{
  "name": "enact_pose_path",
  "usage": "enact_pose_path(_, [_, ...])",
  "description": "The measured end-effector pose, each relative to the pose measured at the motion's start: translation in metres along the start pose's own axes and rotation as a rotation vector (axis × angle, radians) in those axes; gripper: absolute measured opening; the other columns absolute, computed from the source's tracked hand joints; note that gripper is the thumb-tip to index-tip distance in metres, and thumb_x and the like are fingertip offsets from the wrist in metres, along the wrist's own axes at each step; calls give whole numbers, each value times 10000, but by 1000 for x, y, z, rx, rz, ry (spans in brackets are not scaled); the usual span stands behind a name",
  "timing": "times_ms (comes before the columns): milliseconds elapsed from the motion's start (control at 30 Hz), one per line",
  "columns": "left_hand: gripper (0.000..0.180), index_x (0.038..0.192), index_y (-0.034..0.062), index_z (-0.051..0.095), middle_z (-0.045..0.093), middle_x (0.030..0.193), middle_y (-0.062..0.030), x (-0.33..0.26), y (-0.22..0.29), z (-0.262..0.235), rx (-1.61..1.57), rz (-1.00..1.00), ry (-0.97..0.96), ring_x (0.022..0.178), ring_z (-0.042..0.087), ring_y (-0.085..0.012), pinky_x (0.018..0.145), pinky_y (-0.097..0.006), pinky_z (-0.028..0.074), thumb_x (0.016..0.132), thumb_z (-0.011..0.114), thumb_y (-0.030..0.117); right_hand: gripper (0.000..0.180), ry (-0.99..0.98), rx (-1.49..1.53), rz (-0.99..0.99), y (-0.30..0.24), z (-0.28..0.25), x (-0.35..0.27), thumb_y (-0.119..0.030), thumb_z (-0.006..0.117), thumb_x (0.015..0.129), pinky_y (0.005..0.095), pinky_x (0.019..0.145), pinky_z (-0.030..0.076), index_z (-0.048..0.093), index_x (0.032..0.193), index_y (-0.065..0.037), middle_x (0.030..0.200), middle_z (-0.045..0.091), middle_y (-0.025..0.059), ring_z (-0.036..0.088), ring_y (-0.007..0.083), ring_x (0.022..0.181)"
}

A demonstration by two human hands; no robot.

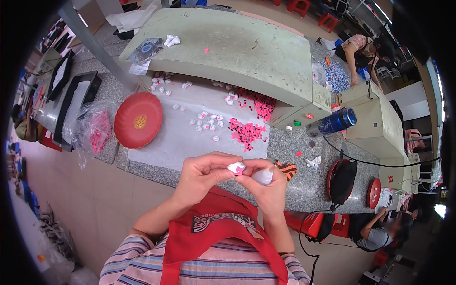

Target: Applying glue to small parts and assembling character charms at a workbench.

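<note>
White-and-pink piece (236, 168), right of the red dish (127, 113), pinched by our left hand (200, 173) and right hand (269, 192), likely needs gentle pressing.

A smooth, plastic-looking surface is being shown by the small white and pink piece (236, 167). Light is being reflected by the glossy blue bottle (332, 122), and a smooth plastic look is being given by the fluted red dish (124, 116). Thin, wrinkled, transparent plastic is being displayed by the bag (81, 126). A matt, scuffed, paint-like finish is being presented by the pale green bench unit (228, 42). Speckled, stone-like grain is being exposed on the worktop (306, 185), beside a smooth pale sheet (156, 159). Soft, matt cloth is being seen in the red apron (197, 244) and striped shirt (137, 259).
</note>
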State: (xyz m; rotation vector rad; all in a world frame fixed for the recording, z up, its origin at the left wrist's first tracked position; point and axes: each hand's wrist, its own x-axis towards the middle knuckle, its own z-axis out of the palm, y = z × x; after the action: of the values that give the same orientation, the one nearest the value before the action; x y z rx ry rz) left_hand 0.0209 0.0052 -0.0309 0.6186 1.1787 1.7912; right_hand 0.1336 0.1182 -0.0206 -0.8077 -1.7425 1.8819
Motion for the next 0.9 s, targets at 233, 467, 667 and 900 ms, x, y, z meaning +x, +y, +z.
enact_pose_path(233, [256,1022,-38,559,548,1030,-124,-3,-6,13,110,169,61,937,552,-180,796,-246,471,776,518,-95,243,-57,-111,-221,-4,-4,0,84,663,639,192,562,404,626,867,9,735,562,49,524,86,652])
enact_pose_path(467, [230,1007,-46,553,549,1022,-165,-3,-12,15,175,205,95,901,561,-195,757,-263,481,783,512,-82,232,-64,-116,-255,1,-6,1,92,661,621,195,565,401,631,837,13,741,567,51,522,88,649])
enact_pose_path(667, [227,1007,-40,562,564,996,-135,1,-43,4,134,82,168,885,566,-175,767,-254,472,785,523,-62,156,-54,-76,-137,36,-11,9,29,674,652,195,531,409,625,798,8,694,571,44,521,73,609])
enact_pose_path(900, [235,1019,-21,569,611,896,-118,49,-77,-30,-191,-369,361,860,576,-156,768,-258,477,786,544,-10,106,-7,-75,314,67,0,57,-37,663,698,187,539,394,633,793,0,684,578,33,504,64,629])
